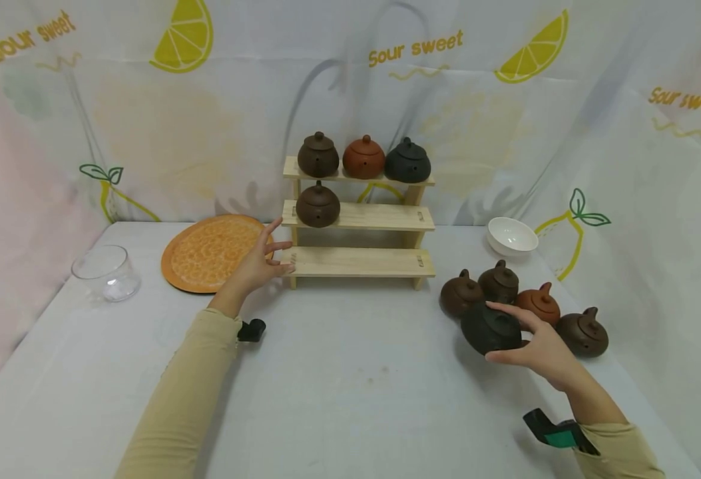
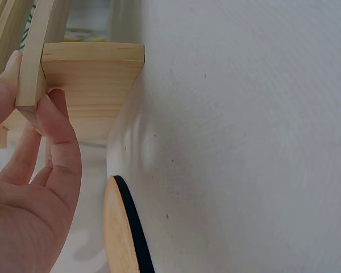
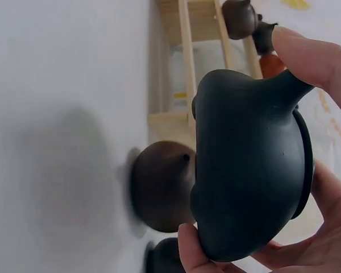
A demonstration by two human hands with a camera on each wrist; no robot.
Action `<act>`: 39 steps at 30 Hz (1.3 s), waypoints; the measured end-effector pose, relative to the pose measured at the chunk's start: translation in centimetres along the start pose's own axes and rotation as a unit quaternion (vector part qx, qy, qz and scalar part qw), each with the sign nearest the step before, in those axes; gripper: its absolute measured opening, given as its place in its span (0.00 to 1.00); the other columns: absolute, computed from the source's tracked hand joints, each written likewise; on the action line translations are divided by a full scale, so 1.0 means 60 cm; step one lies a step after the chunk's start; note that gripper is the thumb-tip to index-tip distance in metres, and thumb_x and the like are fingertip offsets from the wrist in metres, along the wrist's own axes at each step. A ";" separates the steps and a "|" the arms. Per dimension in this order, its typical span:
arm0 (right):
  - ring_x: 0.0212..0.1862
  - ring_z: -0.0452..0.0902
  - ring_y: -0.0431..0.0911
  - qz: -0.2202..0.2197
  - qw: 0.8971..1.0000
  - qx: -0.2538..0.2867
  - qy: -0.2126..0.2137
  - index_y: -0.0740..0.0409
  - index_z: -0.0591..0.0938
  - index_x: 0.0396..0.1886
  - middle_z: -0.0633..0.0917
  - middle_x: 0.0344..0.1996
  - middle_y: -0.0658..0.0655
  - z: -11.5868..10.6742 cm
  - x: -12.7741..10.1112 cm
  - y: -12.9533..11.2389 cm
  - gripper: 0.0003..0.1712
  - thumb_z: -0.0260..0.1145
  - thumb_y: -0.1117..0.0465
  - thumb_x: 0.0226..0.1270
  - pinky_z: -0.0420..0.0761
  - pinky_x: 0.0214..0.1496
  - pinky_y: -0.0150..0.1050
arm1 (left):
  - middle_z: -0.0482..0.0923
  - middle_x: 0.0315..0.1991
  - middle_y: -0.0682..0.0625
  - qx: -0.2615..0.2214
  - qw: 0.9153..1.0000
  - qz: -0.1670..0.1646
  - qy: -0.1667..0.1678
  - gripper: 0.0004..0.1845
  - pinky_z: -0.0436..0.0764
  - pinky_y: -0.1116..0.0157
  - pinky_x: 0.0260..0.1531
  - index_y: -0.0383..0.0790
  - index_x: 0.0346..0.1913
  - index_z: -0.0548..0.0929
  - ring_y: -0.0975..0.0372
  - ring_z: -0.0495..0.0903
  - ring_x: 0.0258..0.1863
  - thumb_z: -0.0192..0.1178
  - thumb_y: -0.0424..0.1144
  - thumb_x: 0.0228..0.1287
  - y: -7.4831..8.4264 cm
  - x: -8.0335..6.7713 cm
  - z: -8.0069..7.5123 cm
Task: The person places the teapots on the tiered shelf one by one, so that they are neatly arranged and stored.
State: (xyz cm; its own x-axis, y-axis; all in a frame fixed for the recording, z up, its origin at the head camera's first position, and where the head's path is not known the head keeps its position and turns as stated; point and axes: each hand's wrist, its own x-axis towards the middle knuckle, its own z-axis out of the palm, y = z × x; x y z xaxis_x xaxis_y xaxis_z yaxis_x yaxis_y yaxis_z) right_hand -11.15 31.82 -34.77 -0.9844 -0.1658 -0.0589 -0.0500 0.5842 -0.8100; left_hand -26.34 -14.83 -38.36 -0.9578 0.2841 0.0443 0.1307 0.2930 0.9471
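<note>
Holding black teapot (image 1: pixel 490 328): right hand (image 1: pixel 540 349) curls around it near table's right edge; left hand (image 1: pixel 258 261), fingers spread, steadies shelf (image 1: pixel 359 261). Keep teapot level.

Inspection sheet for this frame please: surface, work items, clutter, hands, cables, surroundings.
Surface: white table, a few small marks.
Work items: black teapot lifted; wooden shelf carries four teapots; four more stand on the table by the right hand.
Clutter: orange plate, glass bowl, white bowl.
Hands: left hand touches the shelf's end; right hand grips the black teapot.
Cables: nothing seen.
Surroundings: lemon-print backdrop.
</note>
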 end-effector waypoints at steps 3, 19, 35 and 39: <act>0.58 0.59 0.64 -0.012 1.000 0.003 -0.005 0.56 0.65 0.67 0.62 0.63 0.66 0.002 0.004 -0.011 0.46 0.77 0.61 0.47 0.74 0.45 0.50 | 0.64 0.64 0.35 0.001 1.000 0.003 0.001 0.52 0.70 0.52 0.49 0.56 0.74 0.39 0.40 0.69 0.53 0.61 0.23 0.58 -0.001 -0.001 -0.001; 0.59 0.60 0.59 -0.027 0.999 -0.026 -0.022 0.51 0.68 0.66 0.63 0.63 0.64 0.014 0.058 -0.053 0.47 0.79 0.55 0.44 0.71 0.49 0.53 | 0.64 0.63 0.34 0.000 1.000 0.008 0.003 0.52 0.64 0.48 0.55 0.55 0.74 0.40 0.42 0.63 0.60 0.61 0.22 0.57 -0.005 0.001 0.000; 0.60 0.59 0.60 -0.012 0.999 -0.006 -0.047 0.46 0.66 0.68 0.62 0.64 0.64 0.023 0.141 -0.111 0.48 0.78 0.56 0.45 0.72 0.47 0.52 | 0.64 0.64 0.35 -0.004 1.000 0.003 0.006 0.52 0.68 0.51 0.51 0.56 0.74 0.40 0.41 0.66 0.57 0.61 0.22 0.57 -0.003 -0.001 0.001; 0.61 0.58 0.59 -0.018 0.999 -0.012 -0.049 0.44 0.67 0.67 0.61 0.65 0.61 0.030 0.163 -0.123 0.48 0.78 0.54 0.44 0.71 0.48 0.53 | 0.64 0.64 0.35 -0.001 1.000 0.002 0.002 0.52 0.72 0.58 0.46 0.57 0.74 0.40 0.40 0.69 0.53 0.61 0.23 0.58 -0.003 -0.001 0.001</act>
State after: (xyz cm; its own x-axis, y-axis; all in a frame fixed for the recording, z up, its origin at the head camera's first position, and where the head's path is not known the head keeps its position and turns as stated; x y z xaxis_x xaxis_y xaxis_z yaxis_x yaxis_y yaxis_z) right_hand -20.10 24.47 -30.42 -0.9608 -0.2630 -0.0875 -0.0901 0.5949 -0.7988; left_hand -26.31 -14.85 -38.52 -0.9582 0.2817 0.0500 0.1346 0.2898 0.9476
